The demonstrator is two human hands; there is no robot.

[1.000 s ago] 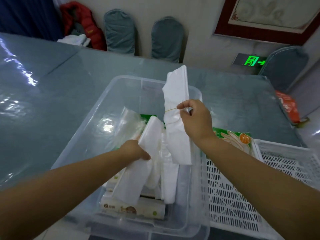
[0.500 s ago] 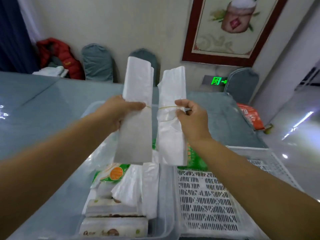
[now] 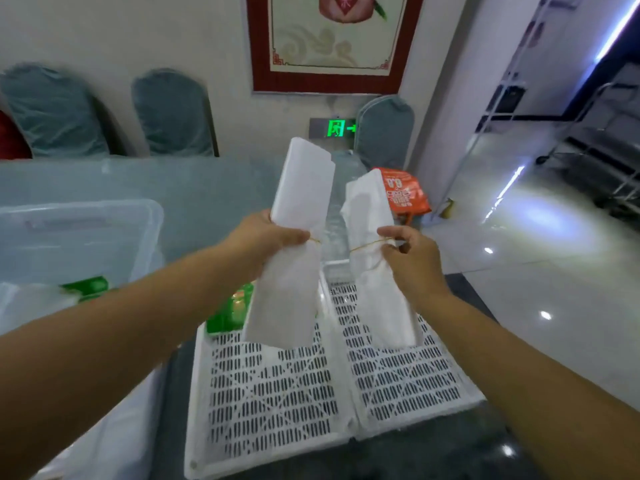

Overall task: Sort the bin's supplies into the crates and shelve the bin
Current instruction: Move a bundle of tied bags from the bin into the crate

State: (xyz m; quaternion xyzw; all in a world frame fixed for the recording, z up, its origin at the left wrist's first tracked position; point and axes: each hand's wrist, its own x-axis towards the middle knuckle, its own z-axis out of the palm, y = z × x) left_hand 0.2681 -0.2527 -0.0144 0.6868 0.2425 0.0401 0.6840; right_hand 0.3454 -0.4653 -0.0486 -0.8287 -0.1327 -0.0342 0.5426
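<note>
My left hand [image 3: 268, 235] grips a flat white bundle of plastic bags [image 3: 294, 271], bound at its middle by a yellow rubber band. My right hand [image 3: 408, 261] pinches a second white bundle of bags [image 3: 377, 289], also banded. Both bundles hang upright, apart from each other, above two white slotted crates: the left crate [image 3: 270, 396] and the right crate [image 3: 401, 379], side by side. A green packet [image 3: 230, 311] lies at the left crate's far corner. The clear plastic bin [image 3: 86, 223] stands at the left, with a green pack [image 3: 88, 285] showing inside.
Grey-blue covered chairs [image 3: 173, 114] line the wall behind the glass-topped table [image 3: 207, 188]. An orange bag [image 3: 401, 194] sits past the table's far end. Shiny floor and a metal trolley [image 3: 602, 140] lie to the right. A green exit sign [image 3: 337, 128] glows on the wall.
Both hands lifted the bundles out of the bin and carried them right, over the two crates. The view swung right, so the bin now sits at the left edge.
</note>
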